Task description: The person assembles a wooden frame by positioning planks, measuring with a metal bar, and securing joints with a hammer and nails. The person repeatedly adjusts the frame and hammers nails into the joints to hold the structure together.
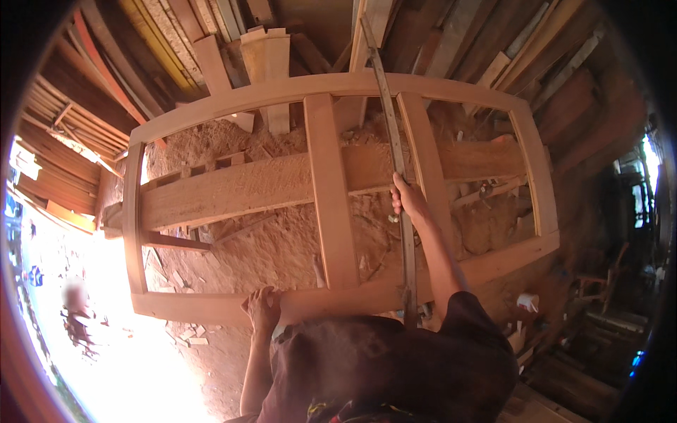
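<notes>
A large wooden frame with two crosspieces lies in front of me, across a thick plank. My right hand is wrapped round a long metal bar, which looks like a bar clamp. This bar runs from beyond the frame's far rail, over the opening beside the right crosspiece, to the near rail by my body. At the near rail, left of my body, my left hand has its fingers bent over the wood and grips it.
Many boards lean along the far side, and more planks are stacked at the left. Sawdust and wood scraps cover the ground. A blurred person is in the bright area at left. A white container stands at right.
</notes>
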The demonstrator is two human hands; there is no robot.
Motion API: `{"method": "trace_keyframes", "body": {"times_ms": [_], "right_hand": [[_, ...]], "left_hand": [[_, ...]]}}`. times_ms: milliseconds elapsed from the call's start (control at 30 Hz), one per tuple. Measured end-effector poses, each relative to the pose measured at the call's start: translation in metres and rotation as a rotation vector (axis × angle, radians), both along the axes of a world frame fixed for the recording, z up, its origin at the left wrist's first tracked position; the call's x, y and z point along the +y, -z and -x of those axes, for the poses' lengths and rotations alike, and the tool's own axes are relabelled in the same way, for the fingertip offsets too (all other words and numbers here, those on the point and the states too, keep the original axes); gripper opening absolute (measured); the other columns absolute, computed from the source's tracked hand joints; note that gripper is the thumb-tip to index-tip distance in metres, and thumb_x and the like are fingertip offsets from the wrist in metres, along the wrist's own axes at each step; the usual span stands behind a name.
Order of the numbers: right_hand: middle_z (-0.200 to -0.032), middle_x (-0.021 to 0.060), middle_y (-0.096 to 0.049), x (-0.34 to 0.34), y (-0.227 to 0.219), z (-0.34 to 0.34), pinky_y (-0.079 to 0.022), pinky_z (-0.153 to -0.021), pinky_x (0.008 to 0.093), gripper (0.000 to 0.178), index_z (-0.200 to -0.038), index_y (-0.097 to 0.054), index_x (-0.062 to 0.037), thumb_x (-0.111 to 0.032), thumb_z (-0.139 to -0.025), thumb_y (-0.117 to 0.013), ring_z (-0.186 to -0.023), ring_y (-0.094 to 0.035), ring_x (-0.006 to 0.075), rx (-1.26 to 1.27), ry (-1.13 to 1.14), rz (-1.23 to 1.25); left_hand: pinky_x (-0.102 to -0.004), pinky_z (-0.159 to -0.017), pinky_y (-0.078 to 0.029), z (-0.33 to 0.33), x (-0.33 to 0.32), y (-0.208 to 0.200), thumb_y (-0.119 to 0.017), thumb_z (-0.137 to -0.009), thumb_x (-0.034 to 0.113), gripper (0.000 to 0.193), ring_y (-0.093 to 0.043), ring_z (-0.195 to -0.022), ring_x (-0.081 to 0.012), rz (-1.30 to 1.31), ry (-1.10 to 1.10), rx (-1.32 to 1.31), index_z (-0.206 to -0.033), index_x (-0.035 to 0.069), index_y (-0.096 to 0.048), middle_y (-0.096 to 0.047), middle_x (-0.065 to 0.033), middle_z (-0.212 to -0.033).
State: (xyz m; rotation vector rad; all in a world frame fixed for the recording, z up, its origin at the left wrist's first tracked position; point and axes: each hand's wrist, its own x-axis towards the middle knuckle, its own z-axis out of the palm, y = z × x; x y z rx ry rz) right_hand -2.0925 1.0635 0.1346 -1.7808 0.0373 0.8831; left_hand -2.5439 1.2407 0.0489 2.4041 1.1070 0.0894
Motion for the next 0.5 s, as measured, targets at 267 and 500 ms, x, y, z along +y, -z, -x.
{"method": "trace_keyframes", "body": {"times_ms": [267, 500], "right_hand": [[-0.069, -0.0036, -0.047, 0.002, 0.047, -0.039, -0.041, -0.053, 0.0289, 0.049, -0.086, -0.054, -0.011, -0.057, -0.101, -0.061, -0.057, -0.046, 0.0084, 0.03, -0.012, 0.09], [-0.065, -0.0034, -0.047, -0.001, 0.06, -0.013, -0.041, -0.055, 0.0283, 0.047, -0.084, -0.054, -0.0103, -0.053, -0.101, -0.063, -0.056, -0.046, 0.0093, -0.041, 0.027, 0.138]], "left_hand": [[-0.0452, -0.103, -0.036, -0.02, 0.006, -0.004, -0.07, -0.092, 0.04, 0.029, -0.067, -0.104, -0.028, 0.03, 0.042, 0.069, -0.103, 0.013, -0.073, -0.075, -0.0078, -0.098], [-0.046, -0.096, -0.05, -0.052, 0.036, -0.017, -0.068, -0.096, 0.043, 0.042, -0.07, -0.106, -0.0307, 0.471, 0.048, 0.304, -0.118, 0.007, -0.071, -0.077, -0.0121, -0.096]]}}
